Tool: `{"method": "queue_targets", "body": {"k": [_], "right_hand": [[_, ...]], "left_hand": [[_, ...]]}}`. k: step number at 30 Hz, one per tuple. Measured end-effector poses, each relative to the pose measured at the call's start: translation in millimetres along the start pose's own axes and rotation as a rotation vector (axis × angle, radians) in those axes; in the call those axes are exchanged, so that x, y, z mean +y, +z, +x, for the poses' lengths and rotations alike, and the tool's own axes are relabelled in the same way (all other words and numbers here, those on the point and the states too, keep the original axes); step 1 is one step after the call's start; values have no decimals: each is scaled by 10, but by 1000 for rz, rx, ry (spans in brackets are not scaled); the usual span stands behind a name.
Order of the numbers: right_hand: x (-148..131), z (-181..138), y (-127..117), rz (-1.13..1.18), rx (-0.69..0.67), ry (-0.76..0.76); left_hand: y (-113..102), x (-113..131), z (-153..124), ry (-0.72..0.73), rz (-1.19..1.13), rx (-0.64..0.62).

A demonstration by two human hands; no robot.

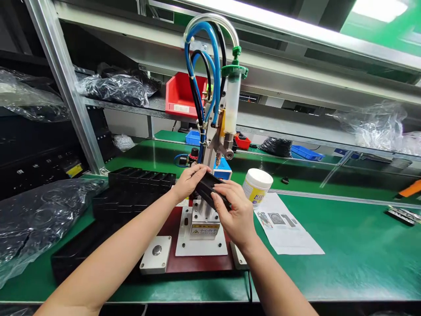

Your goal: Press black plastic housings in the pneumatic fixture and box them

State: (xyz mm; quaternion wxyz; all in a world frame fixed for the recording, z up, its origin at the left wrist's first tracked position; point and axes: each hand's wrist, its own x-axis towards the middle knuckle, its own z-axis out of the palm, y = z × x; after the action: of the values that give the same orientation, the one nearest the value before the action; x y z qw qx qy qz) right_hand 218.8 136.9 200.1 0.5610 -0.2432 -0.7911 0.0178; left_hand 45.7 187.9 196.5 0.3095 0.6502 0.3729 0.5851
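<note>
Between my two hands a black elongated part, which looks like plastic, [208,186] is held up and tilted in front of a bench-top dispensing machine. My left hand [190,181] grips its upper left end with thumb and fingers. At the lower right end, my right hand [235,206] pinches it, thumb on the near side. The machine's nozzle [218,160] points down just above the part; I cannot tell whether they touch. Above the nozzle stands a clear syringe barrel [233,101] with a green cap. The machine's white base plate [201,248] lies below my hands.
Black trays [131,197] are stacked at left beside a plastic bag [42,219]. A white button box [155,254] sits at front left. To the right are a white tub [258,184] and a printed sheet [289,237]. A shelf holds a red bin [180,94].
</note>
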Motion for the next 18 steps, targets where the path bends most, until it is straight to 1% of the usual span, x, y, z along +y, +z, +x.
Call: {"method": "queue_targets", "body": {"k": [2, 4, 9, 11, 15, 18], "right_hand": [[-24, -17, 22, -19, 10, -24], [-40, -30, 36, -34, 20, -32], [-23, -42, 90, -59, 93, -48], [-15, -43, 125, -64, 136, -32], [-12, -52, 193, -72, 188, 2], [-11, -66, 224, -67, 209, 18]], "left_hand": [[16, -28, -18, -44, -84, -1], [41, -47, -29, -57, -135, 16], [86, -64, 1, -8, -111, 83], [81, -59, 17, -25, -98, 74], [58, -48, 25, -81, -89, 19], [59, -48, 15, -73, -64, 16]]}}
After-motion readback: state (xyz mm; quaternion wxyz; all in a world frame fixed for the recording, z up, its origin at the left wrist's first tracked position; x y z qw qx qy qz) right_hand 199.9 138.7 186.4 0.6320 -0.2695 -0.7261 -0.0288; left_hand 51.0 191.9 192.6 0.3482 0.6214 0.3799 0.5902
